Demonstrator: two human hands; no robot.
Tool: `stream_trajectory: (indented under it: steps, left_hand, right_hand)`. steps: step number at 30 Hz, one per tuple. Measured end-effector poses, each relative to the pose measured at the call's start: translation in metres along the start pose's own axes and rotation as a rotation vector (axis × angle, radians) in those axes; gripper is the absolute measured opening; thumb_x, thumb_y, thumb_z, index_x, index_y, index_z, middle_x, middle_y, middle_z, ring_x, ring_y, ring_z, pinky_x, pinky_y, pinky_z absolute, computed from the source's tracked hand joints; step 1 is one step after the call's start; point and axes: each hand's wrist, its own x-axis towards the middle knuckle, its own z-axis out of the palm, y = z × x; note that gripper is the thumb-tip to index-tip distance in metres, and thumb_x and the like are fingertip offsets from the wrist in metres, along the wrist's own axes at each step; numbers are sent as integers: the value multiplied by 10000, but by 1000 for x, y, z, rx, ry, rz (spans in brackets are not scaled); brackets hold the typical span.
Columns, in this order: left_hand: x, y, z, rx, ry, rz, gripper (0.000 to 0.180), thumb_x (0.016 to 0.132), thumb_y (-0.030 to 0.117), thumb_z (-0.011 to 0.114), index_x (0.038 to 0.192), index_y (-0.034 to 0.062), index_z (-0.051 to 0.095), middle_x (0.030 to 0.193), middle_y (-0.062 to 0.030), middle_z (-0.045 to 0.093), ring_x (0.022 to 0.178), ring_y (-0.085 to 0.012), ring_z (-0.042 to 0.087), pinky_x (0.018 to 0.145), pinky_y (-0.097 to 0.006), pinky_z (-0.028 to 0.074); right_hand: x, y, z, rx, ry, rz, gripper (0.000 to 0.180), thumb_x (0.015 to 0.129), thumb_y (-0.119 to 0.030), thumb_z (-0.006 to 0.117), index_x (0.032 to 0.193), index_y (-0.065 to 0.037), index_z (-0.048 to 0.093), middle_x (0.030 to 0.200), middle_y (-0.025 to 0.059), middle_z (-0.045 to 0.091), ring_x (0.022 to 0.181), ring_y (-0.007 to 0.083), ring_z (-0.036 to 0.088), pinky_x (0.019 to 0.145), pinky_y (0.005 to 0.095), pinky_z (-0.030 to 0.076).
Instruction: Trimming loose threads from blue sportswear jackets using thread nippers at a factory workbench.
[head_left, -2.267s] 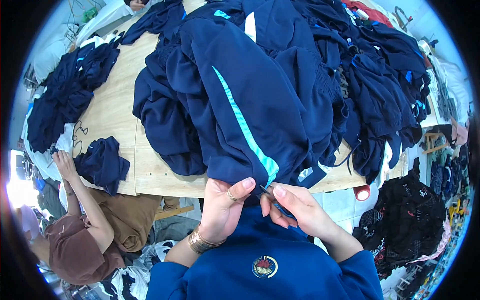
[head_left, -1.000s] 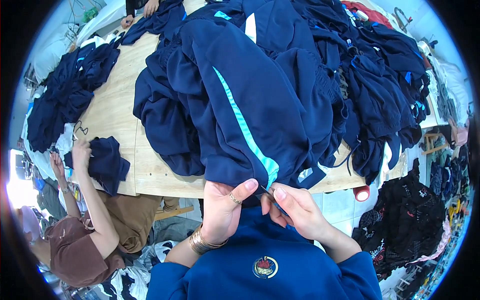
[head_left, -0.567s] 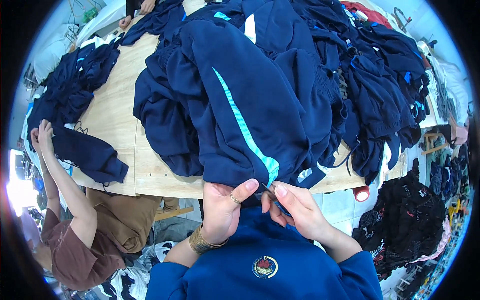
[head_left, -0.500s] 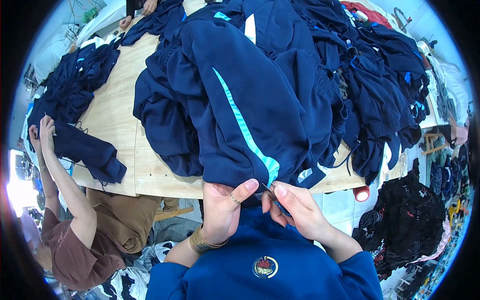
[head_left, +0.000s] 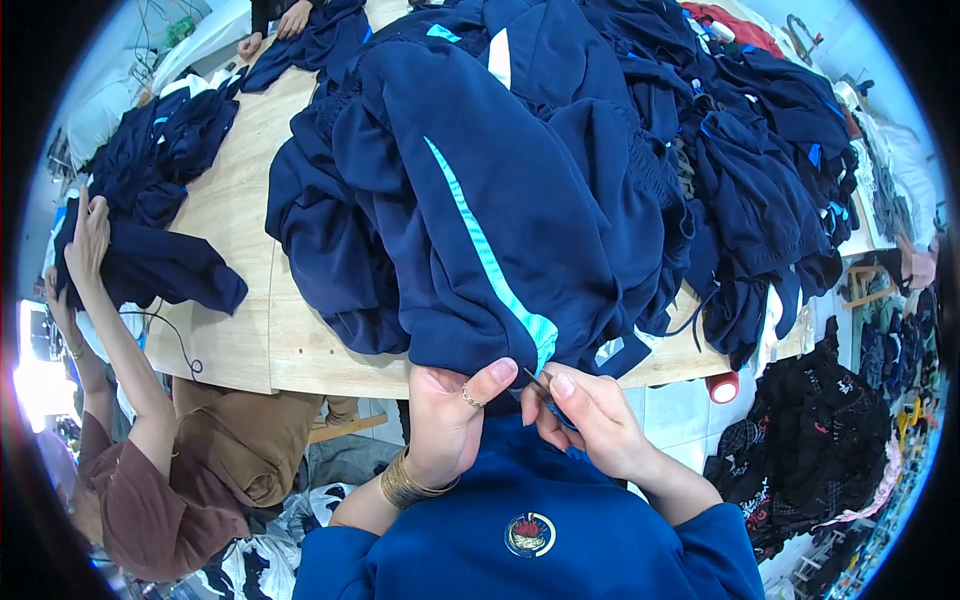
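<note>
a pale wooden counter (head_left: 235,215) carries a heap of navy garments. a navy fabric jacket with a turquoise stripe (head_left: 480,210) hangs over its near edge; the left hand (head_left: 452,418) pinches its hem, the right hand (head_left: 583,418) is closed on a thin dark tool (head_left: 537,382) touching the hem.

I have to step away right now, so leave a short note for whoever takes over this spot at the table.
Left hand: pinching the hem of the navy jacket with the turquoise stripe at the near edge of the wooden table.
Right hand: holding a small thin tool at that hem beside the stripe's end.
Done: cannot tell from this view.
Left: the hem work is in hand; a big heap of navy garments lies on the table's right.
</note>
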Motion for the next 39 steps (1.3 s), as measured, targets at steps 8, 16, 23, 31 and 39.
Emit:
stream_trajectory:
  steps: [8,16,23,31,39]
  left_hand:
    - [0,0,-1,-10,-18,-31,366,736,-15,636,1059,-19,464,1001,-93,560,933,-157,538,846,-281,413]
    - [-1,1,3,55,-41,90,333,718,-40,644,1014,-13,493,961,-79,573,871,-134,556,795,-267,441]
    - [1,-4,-18,19,-164,-186,429,800,36,551,1192,-26,390,1174,-117,477,1078,-196,469,929,-346,363]
    - [1,0,-10,15,-77,-136,417,887,158,462,1250,18,310,1173,-140,476,1038,-238,513,879,-416,428]
    - [0,3,-9,49,-46,-110,393,899,187,444,1232,24,311,1158,-141,488,1005,-247,545,812,-416,490]
  right_hand:
    - [0,3,0,-36,7,-47,377,937,-333,322,786,-49,520,492,19,431,448,77,410,452,211,317]
    - [4,6,0,113,4,50,371,922,-326,391,697,-57,513,493,-13,409,428,51,364,424,191,283]
    - [2,6,-1,139,-2,78,378,925,-322,385,684,-56,505,492,-14,405,426,48,358,417,189,271]
    - [-3,-3,-11,120,-10,108,434,941,-369,279,748,-53,505,484,-1,414,438,56,362,454,192,300]
    - [-1,-7,-10,25,3,142,436,945,-353,271,747,-49,512,473,5,419,432,64,383,447,202,309]
